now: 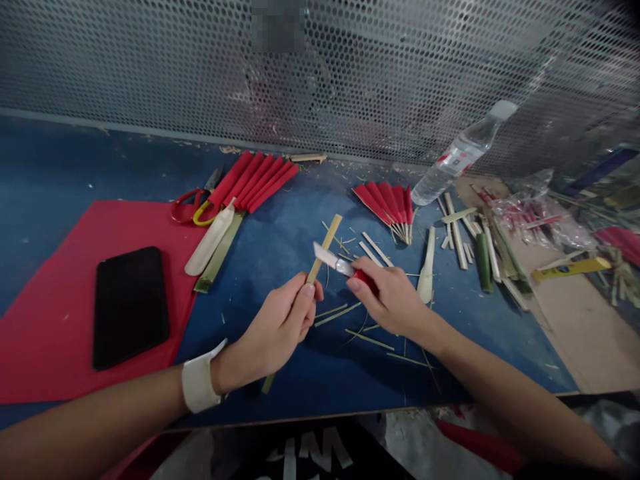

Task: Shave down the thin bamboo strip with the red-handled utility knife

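My left hand (283,325) grips a thin bamboo strip (326,244) that points up and away over the blue table (280,220). My right hand (393,297) holds a red-handled utility knife (336,261), with its blade laid against the strip just above my left fingers. Bamboo slivers (340,312) lie on the table under both hands. A white band wraps my left wrist.
A black phone (129,305) lies on a red sheet (45,320) at the left. Red folded fans (253,180) (387,202), scissors (193,203), bamboo pieces (215,241) (483,257), a plastic bottle (463,153) and a yellow cutter (570,268) lie about. Perforated metal mesh (350,73) stands behind.
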`<act>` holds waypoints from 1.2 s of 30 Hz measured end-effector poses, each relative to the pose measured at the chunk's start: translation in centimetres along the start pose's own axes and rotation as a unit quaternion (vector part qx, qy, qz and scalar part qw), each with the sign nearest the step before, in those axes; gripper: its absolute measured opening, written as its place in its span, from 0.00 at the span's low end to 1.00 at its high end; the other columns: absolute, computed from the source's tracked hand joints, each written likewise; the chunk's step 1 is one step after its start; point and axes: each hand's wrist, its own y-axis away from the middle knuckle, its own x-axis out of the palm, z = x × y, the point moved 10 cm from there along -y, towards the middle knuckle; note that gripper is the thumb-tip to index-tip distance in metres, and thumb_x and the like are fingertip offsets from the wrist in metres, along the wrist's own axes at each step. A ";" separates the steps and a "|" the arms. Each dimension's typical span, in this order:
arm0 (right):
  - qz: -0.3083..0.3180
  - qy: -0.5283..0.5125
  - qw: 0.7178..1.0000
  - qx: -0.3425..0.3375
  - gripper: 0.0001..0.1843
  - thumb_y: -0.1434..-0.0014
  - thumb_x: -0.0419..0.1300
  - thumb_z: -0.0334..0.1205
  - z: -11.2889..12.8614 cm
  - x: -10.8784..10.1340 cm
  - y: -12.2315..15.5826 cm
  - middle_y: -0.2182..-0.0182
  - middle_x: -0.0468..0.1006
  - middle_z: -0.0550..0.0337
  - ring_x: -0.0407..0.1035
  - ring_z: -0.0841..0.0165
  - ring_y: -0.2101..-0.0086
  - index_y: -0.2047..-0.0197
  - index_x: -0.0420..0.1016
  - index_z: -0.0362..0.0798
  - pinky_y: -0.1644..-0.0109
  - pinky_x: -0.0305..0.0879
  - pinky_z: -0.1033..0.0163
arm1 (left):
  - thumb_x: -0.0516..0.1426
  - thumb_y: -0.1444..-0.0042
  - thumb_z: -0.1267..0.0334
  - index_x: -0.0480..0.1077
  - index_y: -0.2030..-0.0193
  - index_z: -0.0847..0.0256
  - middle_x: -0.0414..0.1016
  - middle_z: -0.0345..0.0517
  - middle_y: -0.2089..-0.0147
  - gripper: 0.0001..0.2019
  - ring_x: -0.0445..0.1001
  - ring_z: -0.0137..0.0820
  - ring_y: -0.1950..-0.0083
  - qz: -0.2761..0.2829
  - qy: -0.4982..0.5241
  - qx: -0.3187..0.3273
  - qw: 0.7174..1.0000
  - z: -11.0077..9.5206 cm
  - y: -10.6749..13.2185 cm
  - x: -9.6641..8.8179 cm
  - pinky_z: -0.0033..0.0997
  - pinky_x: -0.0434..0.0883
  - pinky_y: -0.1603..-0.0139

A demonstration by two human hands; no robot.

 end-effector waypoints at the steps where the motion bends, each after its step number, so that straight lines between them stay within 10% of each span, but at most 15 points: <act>1: 0.017 0.003 1.000 -0.007 0.19 0.25 0.47 0.55 0.3 0.5 0.1 0.78 0.69 0.65 0.64 0.68 0.78 0.57 0.69 0.51 0.71 0.55 0.61 | 0.48 0.25 0.49 0.63 0.60 0.59 0.53 0.27 0.78 0.17 0.49 0.20 0.82 0.000 0.005 0.002 1.000 -0.1 -0.1 0.0 0.19 0.52 0.84; 31: 0.036 0.026 0.999 0.003 0.22 0.24 0.46 0.56 0.9 1.9 0.6 0.78 0.71 0.63 0.64 0.68 0.78 0.59 0.71 0.50 0.71 0.53 0.61 | 0.45 0.24 0.50 0.62 0.62 0.57 0.52 0.28 0.78 0.17 0.49 0.23 0.80 -0.005 -0.084 0.003 0.996 -0.1 -0.2 -0.4 0.24 0.53 0.81; 36: -0.024 0.045 0.995 0.080 0.21 0.25 0.46 0.57 -2.5 -0.2 -0.4 0.78 0.69 0.64 0.62 0.67 0.78 0.60 0.69 0.52 0.70 0.52 0.60 | 0.43 0.23 0.52 0.64 0.63 0.58 0.58 0.32 0.77 0.19 0.55 0.25 0.78 0.008 -0.189 0.010 0.982 -0.1 0.9 0.4 0.27 0.56 0.77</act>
